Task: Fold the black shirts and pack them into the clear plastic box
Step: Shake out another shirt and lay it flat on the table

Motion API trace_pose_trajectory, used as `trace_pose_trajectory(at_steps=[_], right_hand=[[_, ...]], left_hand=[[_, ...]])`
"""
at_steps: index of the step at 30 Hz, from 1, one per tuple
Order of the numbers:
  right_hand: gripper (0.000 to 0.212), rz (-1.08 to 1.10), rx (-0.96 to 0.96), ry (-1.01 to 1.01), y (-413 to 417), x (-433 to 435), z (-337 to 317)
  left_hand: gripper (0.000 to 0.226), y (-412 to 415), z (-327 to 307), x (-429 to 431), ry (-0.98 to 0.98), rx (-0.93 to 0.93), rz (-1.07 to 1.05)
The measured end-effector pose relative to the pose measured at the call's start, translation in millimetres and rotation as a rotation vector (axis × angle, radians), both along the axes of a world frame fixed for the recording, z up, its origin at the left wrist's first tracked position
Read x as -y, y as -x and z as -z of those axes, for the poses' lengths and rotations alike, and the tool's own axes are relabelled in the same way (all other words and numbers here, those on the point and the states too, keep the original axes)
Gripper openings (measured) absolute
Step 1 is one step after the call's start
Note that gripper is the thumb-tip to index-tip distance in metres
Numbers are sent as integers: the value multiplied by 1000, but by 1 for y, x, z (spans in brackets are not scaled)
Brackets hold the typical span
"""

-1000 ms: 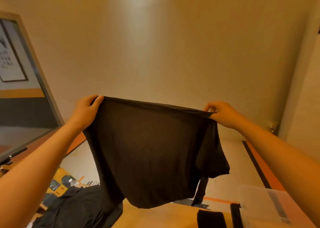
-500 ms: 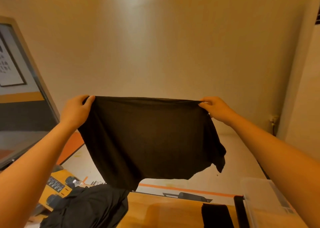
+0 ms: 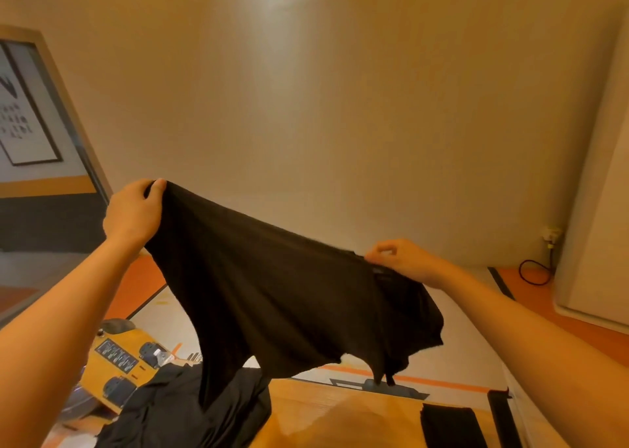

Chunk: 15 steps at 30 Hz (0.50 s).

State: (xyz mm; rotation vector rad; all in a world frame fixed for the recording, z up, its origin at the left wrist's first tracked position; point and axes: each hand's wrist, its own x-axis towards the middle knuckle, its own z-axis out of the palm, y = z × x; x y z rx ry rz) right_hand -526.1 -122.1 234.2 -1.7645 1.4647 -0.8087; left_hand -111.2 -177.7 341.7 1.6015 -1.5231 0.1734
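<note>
A black shirt [image 3: 272, 297] hangs in the air in front of me, stretched between both hands and slanting down to the right. My left hand [image 3: 132, 212] grips its upper left corner, held high. My right hand [image 3: 401, 260] pinches the other corner, lower down. A heap of black shirts [image 3: 183, 410] lies on the wooden table [image 3: 340, 413] at the bottom left. A folded black shirt [image 3: 449, 427] lies on the table at the bottom right. Only the edge of the clear plastic box [image 3: 520, 410] shows at the far right, behind my right forearm.
A yellow machine [image 3: 119, 362] with dark pads stands on the floor left of the table. A framed mirror or panel [image 3: 37, 161] leans at the left. A white cabinet [image 3: 599, 209] stands at the right, with a black cable [image 3: 534, 270] at the wall socket.
My right hand has dropped lower while my left stayed high, so the shirt's top edge now slants instead of lying level. The view has tilted and the box has slid mostly out of sight.
</note>
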Motion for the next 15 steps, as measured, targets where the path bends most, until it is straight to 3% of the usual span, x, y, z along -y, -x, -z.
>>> trace_pose_trajectory(at_steps=[3,6,10,15], right_hand=[[33,-171,-293,-172,-10,-4,21],[34,-201,-549,-229,-7,1,46],[13,-91,-459,-229,14,6,59],[11,112,-280,-83,30,14,48]], left_hand=[[45,-11,5,6,-25,-33,-67],[44,-22,11,12,-45,-75,-90],[43,-33,22,18,-83,-63,-137],[45,-41,38,23,-113,-56,-171]])
